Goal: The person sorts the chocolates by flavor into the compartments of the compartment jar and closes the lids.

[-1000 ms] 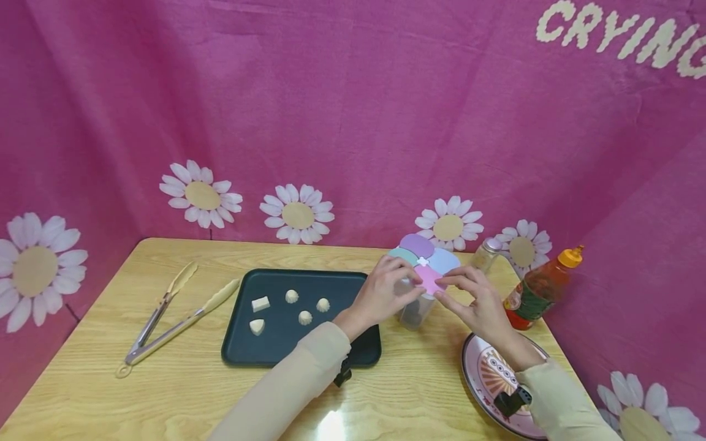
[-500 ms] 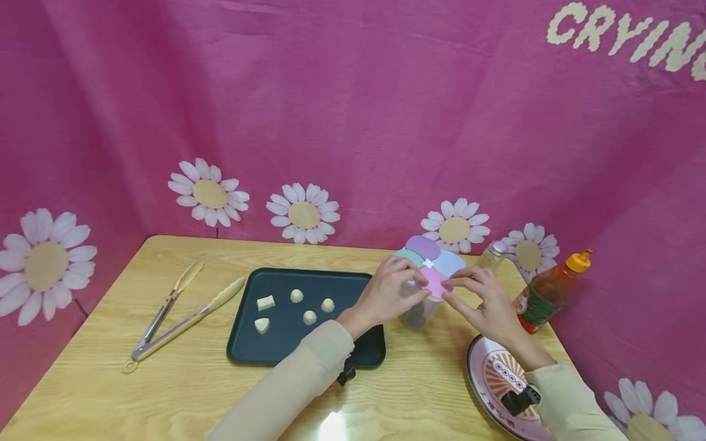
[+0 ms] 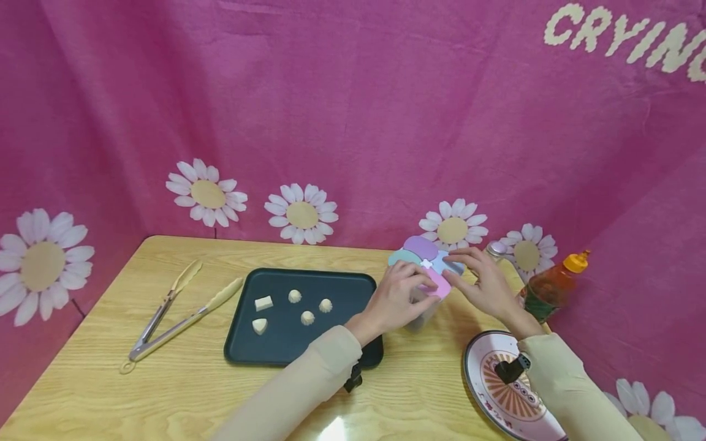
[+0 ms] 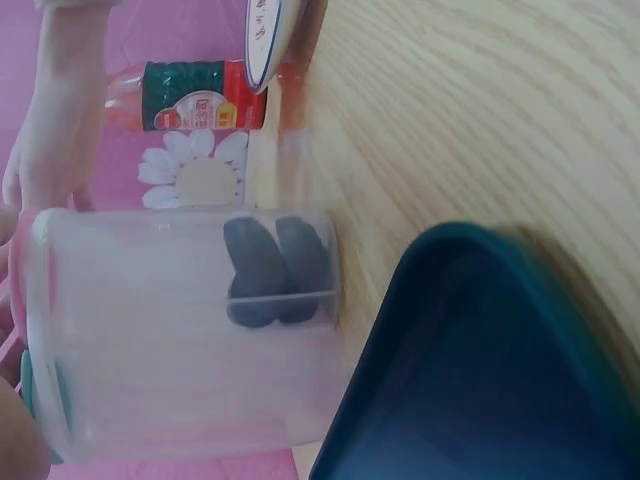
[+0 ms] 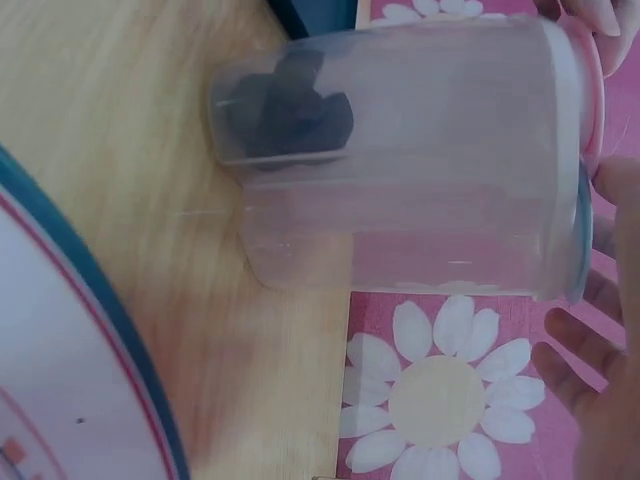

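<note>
Right of centre in the head view, I see a clear container standing upright just beside the dark tray, presumably set within easy two-handed reach. Bent fingers of the left hand touch its pink flap, probably steadying it; I cannot tell whether they pinch. The right hand spreads thumb and forefinger at the blue flap, seemingly spanning it.

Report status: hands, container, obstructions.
Left hand on pink lid, right hand at blue lid. Clear container upright, dark pieces inside. No obstruction seen.
</note>
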`<state>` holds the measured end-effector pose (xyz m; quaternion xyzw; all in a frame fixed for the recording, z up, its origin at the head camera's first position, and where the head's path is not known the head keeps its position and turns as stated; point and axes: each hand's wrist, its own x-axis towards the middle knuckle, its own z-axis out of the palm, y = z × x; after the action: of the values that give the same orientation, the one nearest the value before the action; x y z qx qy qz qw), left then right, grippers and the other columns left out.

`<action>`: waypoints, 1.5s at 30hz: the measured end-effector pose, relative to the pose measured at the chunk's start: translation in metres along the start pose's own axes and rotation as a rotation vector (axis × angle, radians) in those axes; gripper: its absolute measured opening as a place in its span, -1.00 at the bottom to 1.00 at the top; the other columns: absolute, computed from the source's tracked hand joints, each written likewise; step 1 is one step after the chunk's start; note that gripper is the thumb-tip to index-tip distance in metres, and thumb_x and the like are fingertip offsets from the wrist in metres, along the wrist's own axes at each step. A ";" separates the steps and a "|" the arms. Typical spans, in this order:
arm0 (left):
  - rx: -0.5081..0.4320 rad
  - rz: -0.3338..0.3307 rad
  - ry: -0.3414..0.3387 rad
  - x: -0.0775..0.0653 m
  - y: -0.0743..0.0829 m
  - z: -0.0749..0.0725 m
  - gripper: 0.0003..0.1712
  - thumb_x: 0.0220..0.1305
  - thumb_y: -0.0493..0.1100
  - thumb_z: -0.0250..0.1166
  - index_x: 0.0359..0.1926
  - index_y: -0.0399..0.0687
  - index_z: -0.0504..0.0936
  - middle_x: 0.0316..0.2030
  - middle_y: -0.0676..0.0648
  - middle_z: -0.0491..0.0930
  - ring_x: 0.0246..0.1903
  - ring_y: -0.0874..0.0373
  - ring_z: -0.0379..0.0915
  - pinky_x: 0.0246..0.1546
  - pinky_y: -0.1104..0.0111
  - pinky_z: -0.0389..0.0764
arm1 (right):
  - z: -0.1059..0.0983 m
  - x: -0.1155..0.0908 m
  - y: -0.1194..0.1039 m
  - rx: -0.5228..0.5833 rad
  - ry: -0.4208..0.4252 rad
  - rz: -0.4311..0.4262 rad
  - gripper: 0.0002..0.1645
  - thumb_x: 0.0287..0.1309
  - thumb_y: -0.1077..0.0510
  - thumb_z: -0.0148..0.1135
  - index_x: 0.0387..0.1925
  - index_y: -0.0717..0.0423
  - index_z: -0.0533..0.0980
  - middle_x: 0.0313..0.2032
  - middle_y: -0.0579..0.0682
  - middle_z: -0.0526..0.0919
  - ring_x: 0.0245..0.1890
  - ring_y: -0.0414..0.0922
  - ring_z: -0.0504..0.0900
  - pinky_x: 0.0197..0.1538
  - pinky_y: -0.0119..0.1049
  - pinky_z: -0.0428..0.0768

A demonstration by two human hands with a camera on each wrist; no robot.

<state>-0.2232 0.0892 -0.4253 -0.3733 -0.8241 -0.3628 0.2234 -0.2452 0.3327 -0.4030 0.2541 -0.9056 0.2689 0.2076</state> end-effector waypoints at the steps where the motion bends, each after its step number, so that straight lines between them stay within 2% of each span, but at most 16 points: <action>1: 0.007 -0.004 0.006 0.000 0.001 0.001 -0.78 0.32 0.03 0.50 -0.10 0.07 0.83 -0.06 0.05 0.70 0.05 0.11 0.51 0.17 0.21 0.52 | 0.001 0.003 0.001 -0.002 -0.007 0.003 -0.64 0.28 0.14 0.43 0.10 0.10 0.70 0.19 0.11 0.67 0.20 0.11 0.59 0.09 0.00 0.50; 3: 0.023 -0.010 0.019 0.000 0.002 0.003 -0.78 0.32 0.04 0.50 -0.10 0.09 0.83 -0.06 0.06 0.70 0.04 0.12 0.51 0.16 0.22 0.52 | 0.003 0.007 0.002 -0.009 -0.017 0.003 -0.64 0.30 0.11 0.42 0.11 0.08 0.70 0.20 0.09 0.68 0.22 0.09 0.60 0.04 -0.07 0.52; 6: 0.039 -0.014 0.022 0.000 0.003 0.004 -0.78 0.33 0.05 0.49 -0.10 0.10 0.83 -0.05 0.06 0.70 0.04 0.12 0.51 0.16 0.22 0.52 | 0.004 0.011 0.004 -0.003 -0.021 -0.006 -0.63 0.30 0.12 0.42 0.11 0.09 0.70 0.22 0.10 0.68 0.26 0.12 0.59 0.10 -0.05 0.52; 9: 0.060 -0.014 0.004 0.001 0.002 0.003 -0.79 0.35 0.05 0.48 -0.09 0.12 0.82 -0.03 0.07 0.70 0.04 0.13 0.51 0.17 0.24 0.53 | 0.006 0.011 0.005 0.000 -0.015 -0.010 -0.64 0.29 0.14 0.43 0.09 0.11 0.70 0.21 0.12 0.69 0.27 0.15 0.58 0.14 0.02 0.50; 12: 0.080 -0.012 -0.018 0.001 0.000 0.001 -0.80 0.36 0.04 0.46 -0.07 0.12 0.81 0.00 0.09 0.71 0.05 0.15 0.51 0.19 0.26 0.53 | 0.005 0.009 0.006 -0.017 -0.005 -0.014 -0.64 0.29 0.13 0.42 0.09 0.10 0.70 0.18 0.12 0.70 0.21 0.11 0.60 0.08 -0.03 0.49; 16: 0.069 -0.009 -0.036 0.000 -0.004 -0.005 -0.81 0.39 -0.01 0.44 -0.05 0.09 0.80 0.03 0.08 0.72 0.11 0.13 0.52 0.28 0.25 0.52 | 0.003 0.001 0.008 -0.037 0.014 -0.023 -0.63 0.29 0.14 0.40 0.12 0.09 0.70 0.15 0.10 0.69 0.15 0.08 0.60 0.05 -0.03 0.47; 20: 0.017 -0.020 -0.044 -0.002 -0.010 -0.012 -0.81 0.41 -0.07 0.42 -0.03 0.04 0.80 0.03 0.04 0.73 0.16 0.09 0.52 0.34 0.20 0.50 | 0.001 -0.009 0.009 -0.066 0.032 -0.034 -0.59 0.28 0.15 0.42 0.15 0.07 0.69 0.16 0.09 0.68 0.20 0.12 0.58 0.11 0.04 0.44; 23: 0.000 -0.038 -0.063 -0.004 -0.014 -0.018 -0.80 0.44 -0.08 0.39 0.00 0.03 0.80 0.05 0.03 0.72 0.17 0.09 0.53 0.36 0.17 0.50 | 0.000 -0.016 0.008 -0.104 0.045 -0.039 -0.56 0.25 0.13 0.45 0.17 0.05 0.69 0.17 0.08 0.68 0.22 0.11 0.56 0.10 0.00 0.44; 29: 0.041 -0.033 -0.129 -0.001 -0.022 -0.029 -0.75 0.46 0.02 0.37 0.04 0.09 0.80 0.09 0.07 0.74 0.19 0.13 0.56 0.36 0.16 0.51 | -0.002 -0.029 0.002 -0.149 0.082 -0.063 -0.53 0.18 0.14 0.49 0.16 0.03 0.70 0.14 0.06 0.68 0.15 0.04 0.57 -0.02 -0.19 0.47; 35: 0.064 -0.044 -0.140 0.003 -0.029 -0.034 -0.66 0.39 0.07 0.43 0.07 0.05 0.78 0.11 0.04 0.74 0.22 0.11 0.56 0.39 0.16 0.50 | -0.004 -0.040 -0.005 -0.201 0.081 -0.098 -0.50 0.14 0.15 0.50 0.16 -0.04 0.69 0.13 0.03 0.68 0.08 -0.03 0.57 -0.17 -0.23 0.49; 45: 0.027 -0.046 -0.139 0.003 -0.041 -0.038 -0.69 0.46 -0.04 0.37 0.14 0.05 0.77 0.20 -0.02 0.69 0.21 0.04 0.52 0.32 0.12 0.51 | -0.003 -0.049 -0.016 -0.203 0.118 -0.192 -0.44 -0.01 0.23 0.56 0.11 0.02 0.71 0.06 0.08 0.72 0.04 0.07 0.61 -0.05 -0.15 0.48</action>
<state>-0.2529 0.0430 -0.4173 -0.3754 -0.8509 -0.3297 0.1622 -0.1970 0.3396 -0.4195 0.3010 -0.8857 0.1696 0.3100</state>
